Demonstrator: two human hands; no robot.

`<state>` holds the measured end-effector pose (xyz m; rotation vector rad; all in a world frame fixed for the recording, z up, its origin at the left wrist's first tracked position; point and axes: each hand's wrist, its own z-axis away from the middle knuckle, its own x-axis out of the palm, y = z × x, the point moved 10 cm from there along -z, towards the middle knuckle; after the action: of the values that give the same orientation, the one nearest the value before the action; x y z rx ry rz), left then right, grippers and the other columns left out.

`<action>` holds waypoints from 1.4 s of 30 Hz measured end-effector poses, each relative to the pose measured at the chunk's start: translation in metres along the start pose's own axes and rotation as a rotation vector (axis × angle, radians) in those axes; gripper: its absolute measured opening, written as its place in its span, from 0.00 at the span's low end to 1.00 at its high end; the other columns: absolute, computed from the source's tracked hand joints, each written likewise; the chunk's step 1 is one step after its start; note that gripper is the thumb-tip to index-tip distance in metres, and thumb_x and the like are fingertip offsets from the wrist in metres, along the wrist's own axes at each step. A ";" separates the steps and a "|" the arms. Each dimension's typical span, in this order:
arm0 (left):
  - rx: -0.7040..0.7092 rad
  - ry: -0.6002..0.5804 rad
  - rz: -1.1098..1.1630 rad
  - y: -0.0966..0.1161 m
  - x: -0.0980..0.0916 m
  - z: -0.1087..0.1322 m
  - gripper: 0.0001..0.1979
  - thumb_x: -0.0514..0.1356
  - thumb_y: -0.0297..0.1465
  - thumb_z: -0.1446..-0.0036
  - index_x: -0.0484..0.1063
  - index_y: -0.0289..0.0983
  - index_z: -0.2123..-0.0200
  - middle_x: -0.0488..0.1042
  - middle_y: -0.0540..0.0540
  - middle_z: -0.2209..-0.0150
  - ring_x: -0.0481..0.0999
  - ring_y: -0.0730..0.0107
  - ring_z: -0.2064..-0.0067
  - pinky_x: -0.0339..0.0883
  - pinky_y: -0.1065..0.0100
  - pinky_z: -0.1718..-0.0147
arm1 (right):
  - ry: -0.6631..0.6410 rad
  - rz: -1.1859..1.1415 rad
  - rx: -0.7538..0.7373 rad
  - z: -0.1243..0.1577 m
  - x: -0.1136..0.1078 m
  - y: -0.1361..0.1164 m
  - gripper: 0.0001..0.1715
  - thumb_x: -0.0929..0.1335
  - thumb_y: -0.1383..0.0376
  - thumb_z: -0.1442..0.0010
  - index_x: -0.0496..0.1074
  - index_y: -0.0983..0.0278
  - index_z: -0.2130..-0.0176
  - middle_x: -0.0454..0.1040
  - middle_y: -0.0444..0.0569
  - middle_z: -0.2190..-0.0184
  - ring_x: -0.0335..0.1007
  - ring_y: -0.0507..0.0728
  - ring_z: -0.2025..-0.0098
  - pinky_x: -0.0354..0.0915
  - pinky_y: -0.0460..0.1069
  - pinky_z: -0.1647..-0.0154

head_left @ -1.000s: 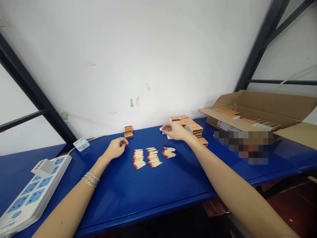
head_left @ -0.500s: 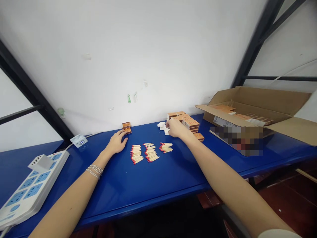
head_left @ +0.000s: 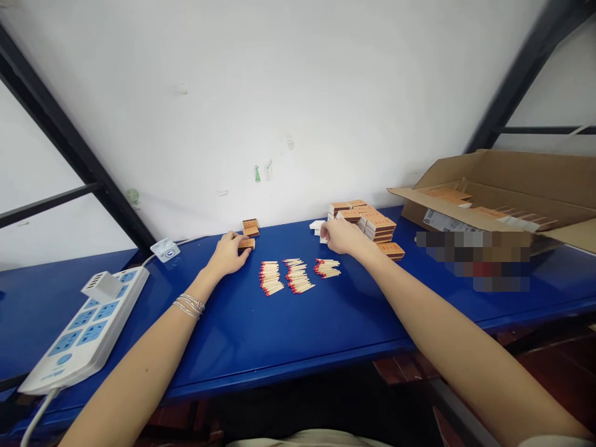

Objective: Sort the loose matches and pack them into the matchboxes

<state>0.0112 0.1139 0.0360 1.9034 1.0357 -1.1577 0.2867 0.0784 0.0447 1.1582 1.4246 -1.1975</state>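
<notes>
My left hand [head_left: 230,253] is closed with thumb and fingers on an orange matchbox cover [head_left: 247,244], just in front of two similar matchbox covers [head_left: 250,227] near the wall. Over to the right, my right hand [head_left: 342,237] has its fingers pinched down on a small white matchbox tray [head_left: 323,239]; its fingertips are partly hidden. Further white trays [head_left: 317,226] lie just behind that hand. Between my hands, red-tipped matches lie on the blue table in three groups: a left group [head_left: 270,277], a middle group [head_left: 299,276] and a smaller right group [head_left: 328,268].
Stacked orange matchboxes [head_left: 378,223] stand beyond my right wrist. An open cardboard carton [head_left: 447,214] with more boxes inside sits at the right. A white power strip [head_left: 88,332] with a plugged-in adapter and a small white device [head_left: 165,249] are at the left. A white wall [head_left: 298,93] closes off the back.
My left hand has taken hold of a matchbox cover and drawn it slightly away from the others. My right hand stays by the white trays. The whole view has shifted somewhat.
</notes>
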 end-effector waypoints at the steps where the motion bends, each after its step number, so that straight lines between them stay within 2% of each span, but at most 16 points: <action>1: 0.018 -0.005 0.042 0.005 -0.003 0.002 0.21 0.57 0.38 0.41 0.72 0.33 0.49 0.71 0.36 0.50 0.71 0.53 0.48 0.64 0.51 0.45 | 0.012 -0.008 -0.012 0.000 0.000 -0.002 0.20 0.66 0.77 0.47 0.76 0.64 0.56 0.77 0.57 0.55 0.74 0.63 0.52 0.66 0.51 0.58; 2: 0.047 -0.030 0.100 0.013 -0.006 0.005 0.21 0.57 0.40 0.41 0.72 0.34 0.49 0.72 0.37 0.50 0.71 0.54 0.47 0.64 0.52 0.45 | 0.018 -0.014 -0.026 0.000 0.001 -0.004 0.19 0.65 0.77 0.47 0.76 0.64 0.57 0.78 0.56 0.55 0.74 0.63 0.53 0.66 0.51 0.58; 4: 0.108 -0.177 0.259 0.034 -0.004 0.014 0.27 0.57 0.46 0.41 0.69 0.37 0.44 0.72 0.39 0.47 0.72 0.57 0.48 0.67 0.57 0.47 | 0.021 -0.025 -0.053 -0.001 0.004 -0.007 0.19 0.65 0.77 0.47 0.77 0.64 0.58 0.78 0.56 0.56 0.75 0.62 0.54 0.65 0.50 0.61; 6: 0.174 -0.405 0.276 0.058 0.006 0.029 0.39 0.62 0.52 0.48 0.62 0.40 0.38 0.68 0.38 0.42 0.69 0.55 0.43 0.65 0.58 0.46 | 0.041 -0.050 -0.086 -0.001 0.005 -0.012 0.19 0.65 0.78 0.48 0.78 0.65 0.60 0.79 0.56 0.57 0.75 0.61 0.56 0.64 0.49 0.62; 7: 0.189 -0.466 0.251 0.068 0.007 0.036 0.45 0.65 0.54 0.53 0.60 0.39 0.36 0.66 0.38 0.40 0.67 0.53 0.41 0.63 0.57 0.44 | 0.058 -0.075 -0.113 -0.001 0.003 -0.016 0.19 0.65 0.78 0.48 0.78 0.65 0.60 0.79 0.55 0.58 0.75 0.60 0.57 0.64 0.49 0.62; 10: 0.228 -0.508 0.185 0.091 0.005 0.046 0.52 0.67 0.57 0.62 0.60 0.37 0.36 0.65 0.36 0.41 0.66 0.49 0.41 0.60 0.54 0.42 | 0.072 -0.249 -0.257 0.008 -0.008 -0.038 0.17 0.65 0.78 0.49 0.78 0.67 0.62 0.80 0.52 0.65 0.75 0.56 0.62 0.64 0.47 0.62; 12: 0.252 -0.504 0.156 0.100 0.005 0.049 0.50 0.67 0.56 0.61 0.63 0.34 0.39 0.65 0.35 0.43 0.67 0.49 0.44 0.62 0.55 0.44 | -0.011 -0.447 -0.395 0.022 -0.013 -0.059 0.13 0.67 0.75 0.48 0.78 0.67 0.63 0.80 0.49 0.68 0.74 0.54 0.65 0.65 0.46 0.64; 15: 0.291 -0.495 0.134 0.106 0.007 0.050 0.40 0.65 0.53 0.54 0.66 0.33 0.43 0.67 0.36 0.48 0.69 0.53 0.48 0.64 0.57 0.47 | -0.245 -0.670 -0.635 0.057 -0.012 -0.102 0.10 0.71 0.68 0.48 0.79 0.66 0.63 0.80 0.47 0.69 0.74 0.52 0.68 0.66 0.45 0.66; 18: 0.310 -0.493 0.136 0.105 0.007 0.050 0.33 0.64 0.47 0.51 0.68 0.32 0.46 0.67 0.37 0.50 0.69 0.54 0.49 0.65 0.57 0.49 | -0.403 -0.621 -0.766 0.092 0.004 -0.136 0.10 0.71 0.69 0.48 0.79 0.66 0.63 0.79 0.46 0.70 0.73 0.51 0.70 0.66 0.44 0.67; 22: 0.313 -0.478 0.174 0.102 0.005 0.047 0.29 0.63 0.43 0.50 0.69 0.32 0.49 0.67 0.36 0.51 0.70 0.55 0.51 0.66 0.57 0.49 | -0.464 -0.609 -0.842 0.113 0.019 -0.159 0.12 0.70 0.70 0.47 0.80 0.65 0.61 0.80 0.47 0.67 0.73 0.50 0.68 0.65 0.44 0.67; 25: 0.339 -0.469 0.180 0.101 0.003 0.046 0.25 0.62 0.42 0.49 0.71 0.33 0.51 0.69 0.39 0.54 0.71 0.57 0.54 0.67 0.58 0.51 | -0.397 -0.690 -0.839 0.104 0.012 -0.155 0.11 0.72 0.67 0.47 0.80 0.65 0.61 0.80 0.47 0.65 0.73 0.51 0.67 0.65 0.44 0.67; 27: 0.355 -0.463 0.175 0.102 0.002 0.045 0.22 0.62 0.41 0.48 0.72 0.33 0.53 0.70 0.40 0.57 0.72 0.59 0.57 0.67 0.59 0.53 | -0.270 -0.695 -0.743 0.085 0.005 -0.140 0.11 0.72 0.66 0.47 0.79 0.65 0.61 0.79 0.47 0.66 0.72 0.51 0.67 0.65 0.45 0.66; 30: 0.355 -0.469 0.161 0.103 0.002 0.045 0.19 0.60 0.40 0.45 0.73 0.33 0.55 0.71 0.41 0.59 0.72 0.61 0.59 0.67 0.61 0.56 | -0.062 -0.562 -0.597 0.057 -0.001 -0.117 0.12 0.73 0.67 0.47 0.78 0.66 0.60 0.78 0.48 0.65 0.71 0.53 0.64 0.64 0.47 0.60; 32: 0.340 -0.474 0.158 0.103 0.001 0.044 0.17 0.59 0.38 0.45 0.74 0.34 0.55 0.72 0.42 0.60 0.72 0.63 0.60 0.67 0.62 0.57 | 0.004 -0.455 -0.583 0.049 0.003 -0.112 0.14 0.73 0.67 0.47 0.78 0.66 0.58 0.77 0.50 0.62 0.70 0.55 0.60 0.62 0.49 0.56; 37: 0.330 -0.468 0.155 0.102 0.001 0.044 0.14 0.57 0.35 0.44 0.75 0.36 0.57 0.73 0.42 0.60 0.73 0.63 0.61 0.67 0.61 0.59 | 0.031 -0.257 -0.605 0.041 0.019 -0.125 0.20 0.72 0.59 0.43 0.76 0.65 0.52 0.75 0.55 0.54 0.68 0.61 0.51 0.59 0.55 0.49; 42: 0.320 -0.479 0.142 0.101 0.001 0.043 0.13 0.58 0.37 0.44 0.75 0.34 0.62 0.73 0.42 0.62 0.72 0.64 0.64 0.67 0.62 0.62 | -0.116 -0.023 -0.611 0.033 0.027 -0.147 0.28 0.73 0.50 0.45 0.77 0.65 0.51 0.72 0.59 0.51 0.65 0.67 0.48 0.57 0.58 0.49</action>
<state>0.0834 0.0315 0.0320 1.7610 0.4694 -1.6624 0.1401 0.0361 0.0338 0.6381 1.5632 -0.7424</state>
